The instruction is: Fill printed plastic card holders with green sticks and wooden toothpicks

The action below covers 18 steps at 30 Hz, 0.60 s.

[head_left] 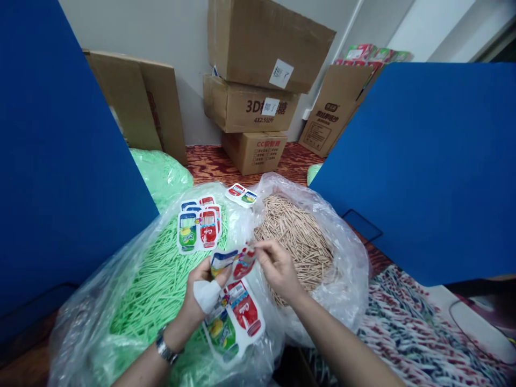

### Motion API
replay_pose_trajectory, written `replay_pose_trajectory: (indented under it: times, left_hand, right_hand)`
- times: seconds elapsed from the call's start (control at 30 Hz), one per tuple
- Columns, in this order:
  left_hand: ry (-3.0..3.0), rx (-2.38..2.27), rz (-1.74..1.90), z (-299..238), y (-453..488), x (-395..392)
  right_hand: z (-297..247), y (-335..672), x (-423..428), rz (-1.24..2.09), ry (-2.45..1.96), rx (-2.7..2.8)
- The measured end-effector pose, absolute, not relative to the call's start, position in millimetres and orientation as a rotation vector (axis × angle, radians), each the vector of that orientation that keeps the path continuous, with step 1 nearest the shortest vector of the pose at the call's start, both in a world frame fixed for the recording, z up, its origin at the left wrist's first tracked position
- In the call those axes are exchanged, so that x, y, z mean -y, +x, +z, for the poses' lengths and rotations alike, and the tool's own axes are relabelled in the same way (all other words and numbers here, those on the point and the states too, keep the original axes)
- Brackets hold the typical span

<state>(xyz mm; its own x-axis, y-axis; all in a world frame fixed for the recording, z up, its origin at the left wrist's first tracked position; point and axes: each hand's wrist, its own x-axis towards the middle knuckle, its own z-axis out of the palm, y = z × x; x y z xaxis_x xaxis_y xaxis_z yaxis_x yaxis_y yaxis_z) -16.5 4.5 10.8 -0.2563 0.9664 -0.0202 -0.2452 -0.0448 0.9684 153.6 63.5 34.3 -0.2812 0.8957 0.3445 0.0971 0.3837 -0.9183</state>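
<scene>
A tall blue panel (52, 161) fills the left edge, and a flat sheet of cardboard (141, 102) leans on the wall behind it. Next to the panel, a clear plastic bag holds a heap of green sticks (157, 285). A small pile of printed twin pouches (198, 228), each half green and half red, lies on top of the heap. One more loose pouch (242, 194) lies further back, where the two bags meet. The left hand (197, 295), with a wristwatch (165, 348) on its wrist and white wrapping around the thumb, is raised over the green sticks. Its fingers are curled shut around the lower edge of the held pouch (234, 262), which is up between the two hands, above the near rim of the bags. Just below that hand is a larger pouch (236, 322), printed side up; I cannot tell whether the hand grips it too. The right hand (278, 269) meets the held pouch from the other side, thumb and forefinger pinched on its top corner and the other fingers loosely bent. Behind this hand, a second clear bag holds tan sticks (298, 236). Stacked cardboard boxes (258, 70) stand against the wall at centre back on a red-brown wood-grain surface (209, 161). To their right is an open box (334, 107) with coloured packs showing above it. A second blue panel (423, 172) covers the right side, and a patterned cloth (403, 322) lies below it.
</scene>
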Motion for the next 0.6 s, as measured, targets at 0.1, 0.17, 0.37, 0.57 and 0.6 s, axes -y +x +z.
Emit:
replay_pose_trajectory:
  times: [0.1,0.17,0.37,0.57,0.6]
  left_hand:
    - [0.89,-1.252,1.513,6,-27,-2]
    - [0.908,-1.308,1.498,6,-33,0]
    - [1.149,-1.495,1.447,16,-39,8]
    - [1.427,-1.489,1.419,27,-48,18]
    - [1.483,-1.494,1.403,30,-53,20]
  right_hand:
    - [35,154,-68,1.014,-0.824,1.703]
    - [35,154,-71,1.062,-0.814,1.737]
    - [58,145,-81,1.073,-0.714,1.887]
    - [78,100,-90,0.447,-0.403,2.431]
    - [78,92,-89,0.362,-0.373,2.448]
